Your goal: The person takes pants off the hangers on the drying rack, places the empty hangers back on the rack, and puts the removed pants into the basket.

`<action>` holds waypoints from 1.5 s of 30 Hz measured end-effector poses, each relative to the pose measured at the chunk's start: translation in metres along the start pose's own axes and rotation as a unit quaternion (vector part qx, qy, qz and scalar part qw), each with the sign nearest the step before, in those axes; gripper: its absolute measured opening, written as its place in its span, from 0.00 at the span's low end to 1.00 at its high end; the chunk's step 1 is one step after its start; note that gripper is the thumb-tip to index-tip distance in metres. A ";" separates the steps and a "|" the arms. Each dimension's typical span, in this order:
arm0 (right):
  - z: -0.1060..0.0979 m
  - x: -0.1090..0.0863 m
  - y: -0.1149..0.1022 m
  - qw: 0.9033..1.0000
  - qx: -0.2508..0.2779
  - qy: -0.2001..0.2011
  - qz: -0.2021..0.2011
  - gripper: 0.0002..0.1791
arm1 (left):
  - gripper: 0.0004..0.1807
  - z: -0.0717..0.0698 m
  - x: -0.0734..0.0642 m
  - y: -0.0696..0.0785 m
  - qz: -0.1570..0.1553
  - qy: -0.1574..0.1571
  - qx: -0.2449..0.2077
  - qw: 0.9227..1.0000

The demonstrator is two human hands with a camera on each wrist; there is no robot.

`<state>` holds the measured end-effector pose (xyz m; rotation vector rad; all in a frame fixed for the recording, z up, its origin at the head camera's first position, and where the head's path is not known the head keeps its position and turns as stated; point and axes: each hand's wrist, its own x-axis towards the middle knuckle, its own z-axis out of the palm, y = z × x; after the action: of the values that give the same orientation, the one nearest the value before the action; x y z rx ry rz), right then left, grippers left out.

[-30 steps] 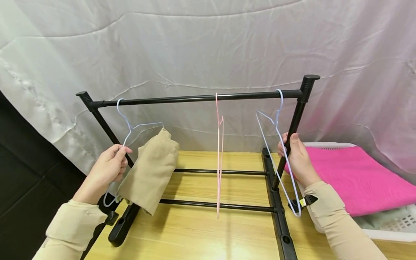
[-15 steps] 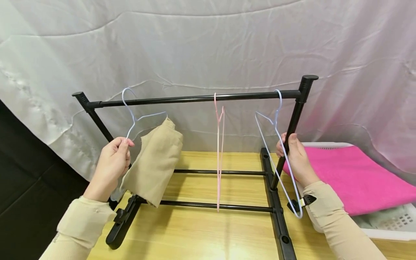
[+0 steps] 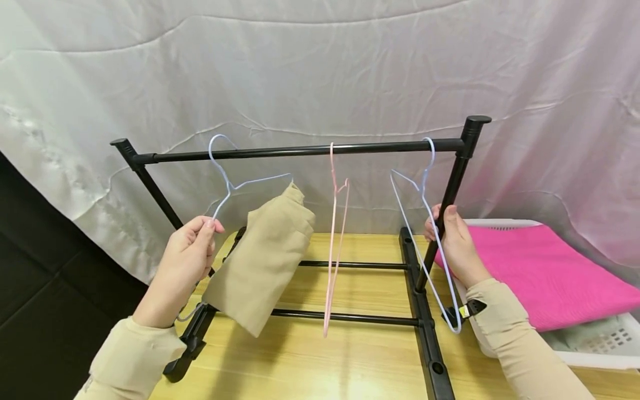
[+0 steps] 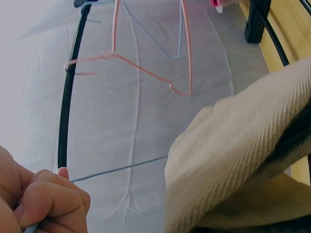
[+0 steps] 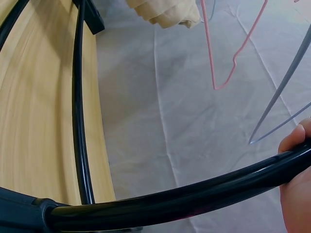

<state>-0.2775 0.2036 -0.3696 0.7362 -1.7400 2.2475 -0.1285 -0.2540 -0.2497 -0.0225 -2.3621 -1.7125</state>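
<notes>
My left hand [image 3: 187,250] pinches the near shoulder of a light-blue wire hanger [image 3: 228,186], whose hook is at the rack's top bar [image 3: 280,151]. Folded beige cloth [image 3: 265,255], perhaps trousers, hangs over that hanger and tilts down toward the left. In the left wrist view the beige cloth [image 4: 233,145] fills the lower right, apart from the fingers. My right hand [image 3: 457,244] grips the black upright post [image 3: 452,191] at the rack's right end, behind a second blue hanger [image 3: 440,239]. Between the two hangs a bare pink hanger [image 3: 332,250].
A white basket [image 3: 600,361] stands at the right of the rack, with bright pink cloth [image 3: 545,278] on top and pale green cloth below. Two low crossbars join the rack's feet over the wooden table [image 3: 310,366]. A pale curtain [image 3: 300,72] hangs behind.
My left hand has moved to the right with the blue hanger and the beige cloth, its hook shifting along the bar. The pink hanger has swung a little. My right hand stays on the post.
</notes>
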 end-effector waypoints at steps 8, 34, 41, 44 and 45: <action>-0.006 -0.002 -0.004 0.999 -0.037 0.004 -0.001 0.27 | 0.15 0.011 -0.015 0.003 0.001 -0.014 -0.009 1.000; -0.018 -0.071 -0.019 0.918 -0.365 -0.041 0.147 0.34 | 0.14 0.045 -0.050 -0.023 -0.020 -0.031 -0.039 0.999; 0.001 -0.099 -0.012 0.895 -0.400 -0.055 0.189 0.37 | 0.15 0.061 -0.058 -0.031 -0.014 -0.060 -0.022 0.998; 0.008 -0.110 -0.008 0.895 -0.391 -0.084 0.196 0.35 | 0.15 0.069 -0.061 -0.034 -0.012 -0.068 -0.022 0.997; 0.010 -0.113 -0.006 0.899 -0.378 -0.099 0.197 0.34 | 0.15 0.071 -0.062 -0.035 -0.011 -0.071 -0.026 0.997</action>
<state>-0.1750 0.2113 -0.4191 0.4631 -2.7939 1.4580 -0.0854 -0.1908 -0.3148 -0.1309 -2.4256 -1.8393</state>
